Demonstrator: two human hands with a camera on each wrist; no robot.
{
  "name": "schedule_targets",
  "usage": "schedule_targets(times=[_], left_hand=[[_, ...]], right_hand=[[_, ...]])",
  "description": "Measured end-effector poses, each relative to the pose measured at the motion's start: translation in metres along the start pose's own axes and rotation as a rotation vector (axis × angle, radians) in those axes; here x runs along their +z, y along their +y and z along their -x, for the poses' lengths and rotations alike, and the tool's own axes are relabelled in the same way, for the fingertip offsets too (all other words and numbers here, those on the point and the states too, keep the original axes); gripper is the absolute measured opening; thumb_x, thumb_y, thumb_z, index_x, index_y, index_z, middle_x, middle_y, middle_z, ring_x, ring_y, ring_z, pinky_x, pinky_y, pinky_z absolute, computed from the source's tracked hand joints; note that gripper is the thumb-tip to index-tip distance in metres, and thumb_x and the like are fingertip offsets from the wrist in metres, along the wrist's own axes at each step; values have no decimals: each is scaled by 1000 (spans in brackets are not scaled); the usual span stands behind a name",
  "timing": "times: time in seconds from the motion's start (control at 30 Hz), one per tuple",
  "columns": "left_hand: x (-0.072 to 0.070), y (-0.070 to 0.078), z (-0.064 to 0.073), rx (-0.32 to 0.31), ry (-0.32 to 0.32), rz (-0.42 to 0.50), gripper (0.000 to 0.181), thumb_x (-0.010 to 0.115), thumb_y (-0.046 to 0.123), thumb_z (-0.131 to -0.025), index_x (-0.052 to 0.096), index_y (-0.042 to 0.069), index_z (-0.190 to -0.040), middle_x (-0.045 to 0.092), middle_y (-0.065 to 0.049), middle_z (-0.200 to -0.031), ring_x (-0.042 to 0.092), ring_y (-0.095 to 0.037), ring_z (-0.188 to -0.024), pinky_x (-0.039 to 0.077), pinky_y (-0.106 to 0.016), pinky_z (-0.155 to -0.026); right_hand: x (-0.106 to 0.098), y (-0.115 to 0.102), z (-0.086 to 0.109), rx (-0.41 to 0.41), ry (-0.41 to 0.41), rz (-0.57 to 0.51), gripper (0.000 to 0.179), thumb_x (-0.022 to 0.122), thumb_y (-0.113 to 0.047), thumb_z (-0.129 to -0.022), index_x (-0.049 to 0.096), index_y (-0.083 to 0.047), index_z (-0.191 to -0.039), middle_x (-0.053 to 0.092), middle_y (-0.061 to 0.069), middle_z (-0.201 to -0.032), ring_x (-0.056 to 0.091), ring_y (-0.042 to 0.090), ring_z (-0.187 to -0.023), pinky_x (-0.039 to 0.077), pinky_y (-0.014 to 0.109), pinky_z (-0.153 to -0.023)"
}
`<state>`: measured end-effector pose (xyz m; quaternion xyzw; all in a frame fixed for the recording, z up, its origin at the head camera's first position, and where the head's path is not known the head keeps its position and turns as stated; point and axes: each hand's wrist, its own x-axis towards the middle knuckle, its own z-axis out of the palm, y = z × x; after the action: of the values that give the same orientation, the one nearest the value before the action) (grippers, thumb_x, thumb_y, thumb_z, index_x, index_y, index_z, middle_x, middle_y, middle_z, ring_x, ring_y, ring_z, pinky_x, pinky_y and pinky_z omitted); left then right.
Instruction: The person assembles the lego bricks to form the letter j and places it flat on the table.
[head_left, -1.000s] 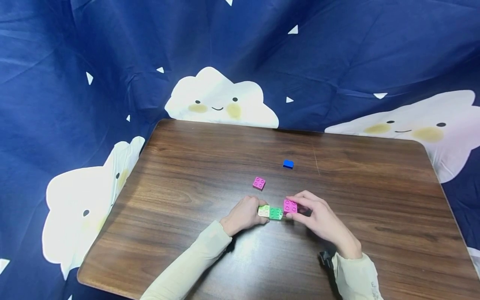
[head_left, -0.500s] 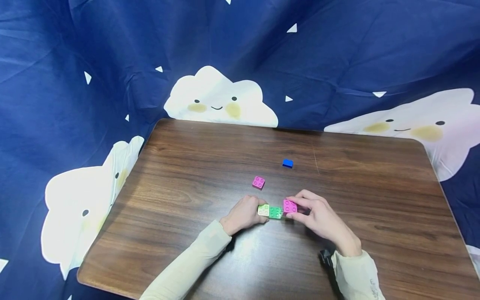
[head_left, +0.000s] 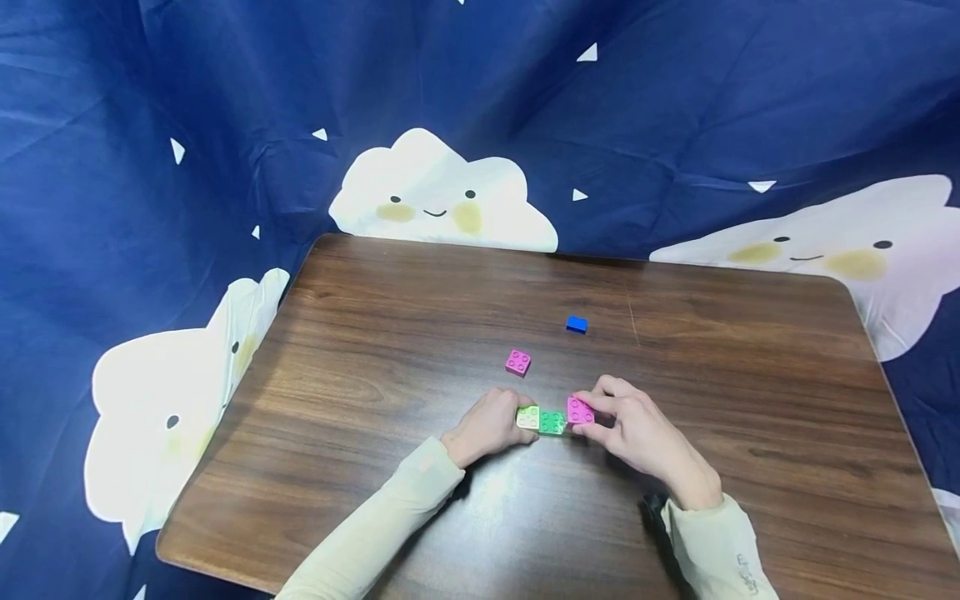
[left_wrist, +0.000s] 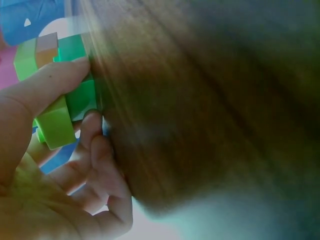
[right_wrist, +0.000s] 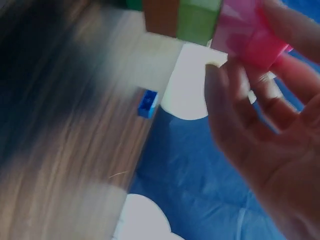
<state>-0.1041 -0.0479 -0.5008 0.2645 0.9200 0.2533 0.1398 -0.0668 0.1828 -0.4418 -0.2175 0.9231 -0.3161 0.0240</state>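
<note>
In the head view my left hand [head_left: 487,425] grips the left end of a toy-brick build, around a lime brick [head_left: 528,418] beside a green brick [head_left: 552,423]. The left wrist view shows its thumb across the green bricks [left_wrist: 82,97]. At the build's right end rises a column: a brown brick [right_wrist: 161,17], a lime brick [right_wrist: 199,20] and a pink brick [right_wrist: 240,30] on top. My right hand [head_left: 641,433] pinches that pink brick between thumb and fingers. Part of the build is hidden behind the left thumb.
A loose pink brick [head_left: 518,362] lies on the wooden table [head_left: 390,333] just beyond the build. Farther back is a small blue brick [head_left: 577,324]. Dark blue cloth [head_left: 480,75] with cloud prints hangs behind the table and at its left side.
</note>
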Motion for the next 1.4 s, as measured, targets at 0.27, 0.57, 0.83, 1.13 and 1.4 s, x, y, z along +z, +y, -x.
schedule_targets(times=[0.27, 0.57, 0.83, 1.13, 1.4], left_hand=[[0, 1, 0, 11, -7, -11, 21, 79, 24, -71, 73, 18, -90, 66, 10, -76, 53, -4, -65, 43, -17, -60], [2, 1, 1, 20, -5, -27, 21, 79, 25, -72, 72, 17, -91, 66, 9, -75, 52, -4, -65, 42, -17, -60], [0, 1, 2, 20, 4, -29, 22, 78, 22, -74, 71, 15, -94, 59, 9, -69, 49, -4, -61, 41, -17, -57], [-3, -2, 0, -50, 19, -72, 31, 78, 26, -76, 69, 14, -103, 55, 3, -81, 47, -7, -66, 38, -20, -55], [-13, -4, 5, -33, -7, -60, 60, 82, 31, -74, 60, 11, -127, 60, -6, -112, 61, -19, -96, 52, -32, -84]], right_hand=[[3, -4, -1, 9, 30, 49, 45, 83, -18, -74, 71, -4, -114, 51, -4, -82, 45, 10, -76, 40, 23, -64], [5, -5, -1, 52, 16, 40, 45, 84, -20, -74, 71, -5, -114, 49, -6, -83, 46, 11, -74, 39, 21, -61], [10, -1, -7, 69, 7, 36, 38, 83, -24, -75, 71, -13, -110, 55, -8, -88, 48, 9, -74, 43, 24, -66], [27, 18, -14, 106, 40, -210, 38, 83, -22, -76, 65, -16, -109, 60, -2, -98, 56, 12, -82, 49, 26, -71], [37, 32, -11, 135, -40, -285, 45, 82, -20, -76, 63, -11, -116, 61, 1, -99, 57, 14, -87, 51, 30, -77]])
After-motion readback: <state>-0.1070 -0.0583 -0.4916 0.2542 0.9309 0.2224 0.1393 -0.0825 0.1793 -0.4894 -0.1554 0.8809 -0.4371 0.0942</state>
